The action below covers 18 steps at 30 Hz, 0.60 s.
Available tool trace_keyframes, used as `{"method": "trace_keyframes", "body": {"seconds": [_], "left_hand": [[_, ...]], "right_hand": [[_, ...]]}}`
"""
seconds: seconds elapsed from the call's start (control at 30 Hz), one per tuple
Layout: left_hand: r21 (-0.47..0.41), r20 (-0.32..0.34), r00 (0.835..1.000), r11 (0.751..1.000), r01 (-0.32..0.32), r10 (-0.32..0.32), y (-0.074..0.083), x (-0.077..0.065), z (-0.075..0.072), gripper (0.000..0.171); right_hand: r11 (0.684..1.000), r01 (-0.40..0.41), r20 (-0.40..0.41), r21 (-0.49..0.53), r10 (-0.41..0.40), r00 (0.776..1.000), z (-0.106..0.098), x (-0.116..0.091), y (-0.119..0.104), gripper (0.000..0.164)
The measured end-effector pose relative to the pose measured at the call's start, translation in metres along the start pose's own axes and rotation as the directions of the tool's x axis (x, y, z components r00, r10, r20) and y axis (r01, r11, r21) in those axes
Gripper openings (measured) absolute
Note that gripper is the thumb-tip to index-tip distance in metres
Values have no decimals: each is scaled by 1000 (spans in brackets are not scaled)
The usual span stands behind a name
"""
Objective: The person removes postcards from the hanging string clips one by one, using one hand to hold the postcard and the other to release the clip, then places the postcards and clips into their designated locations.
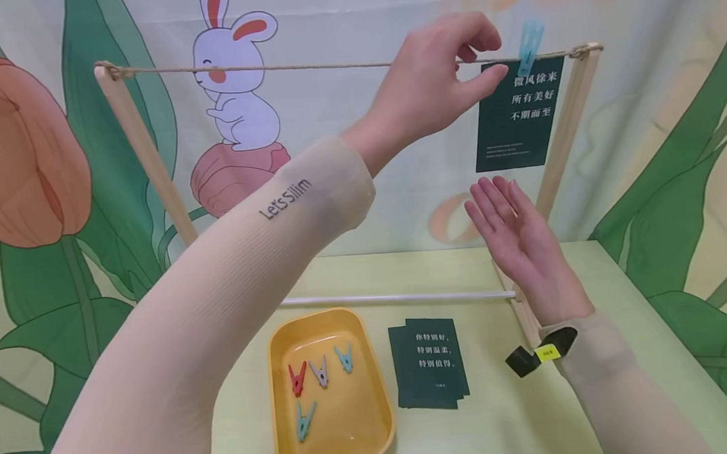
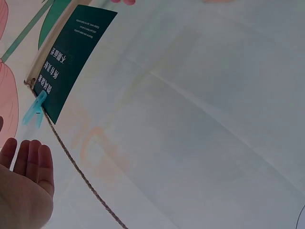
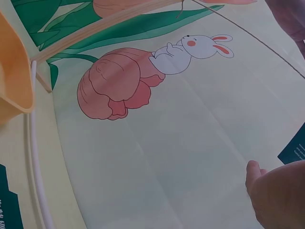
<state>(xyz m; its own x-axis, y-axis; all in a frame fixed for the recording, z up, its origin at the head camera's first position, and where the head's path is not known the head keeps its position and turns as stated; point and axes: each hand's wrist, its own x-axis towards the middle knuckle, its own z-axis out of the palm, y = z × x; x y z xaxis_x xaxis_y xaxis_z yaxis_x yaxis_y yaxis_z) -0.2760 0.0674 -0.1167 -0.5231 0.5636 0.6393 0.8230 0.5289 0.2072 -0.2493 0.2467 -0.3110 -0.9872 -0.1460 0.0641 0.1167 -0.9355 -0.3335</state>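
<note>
A dark green card (image 1: 511, 126) with white writing hangs from the twine (image 1: 308, 66) near its right end. A light-blue clothespin (image 1: 530, 49) clips the card's top edge to the line. Just left of the clothespin is my left hand (image 1: 439, 75), thumb stretched out and fingers loosely bent, with nothing in it. Below the hanging card, my right hand (image 1: 525, 247) is held palm up with its fingers straight, apart from the card and holding nothing. In the right wrist view, a corner of the card (image 3: 295, 148) shows above the right hand (image 3: 281, 195).
Wooden posts (image 1: 569, 123) hold up the line, and a white rod (image 1: 403, 298) runs low between them. On the table, a yellow tray (image 1: 372, 416) contains several clothespins, including a red one (image 1: 298, 379). Beside it lies a stack of green cards (image 1: 430, 363). A printed cloth hangs behind.
</note>
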Motion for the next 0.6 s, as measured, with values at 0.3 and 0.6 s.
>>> {"method": "trace_keyframes", "body": {"seconds": [0.3, 0.6], "left_hand": [[96, 4, 999, 994, 54, -55, 8, 23, 9, 35], [81, 82, 978, 980, 184, -190, 10, 40, 15, 54]], "right_hand": [[999, 36, -42, 27, -35, 998, 4, 8, -8, 51], [996, 40, -9, 81, -39, 999, 5, 15, -12, 43]]}}
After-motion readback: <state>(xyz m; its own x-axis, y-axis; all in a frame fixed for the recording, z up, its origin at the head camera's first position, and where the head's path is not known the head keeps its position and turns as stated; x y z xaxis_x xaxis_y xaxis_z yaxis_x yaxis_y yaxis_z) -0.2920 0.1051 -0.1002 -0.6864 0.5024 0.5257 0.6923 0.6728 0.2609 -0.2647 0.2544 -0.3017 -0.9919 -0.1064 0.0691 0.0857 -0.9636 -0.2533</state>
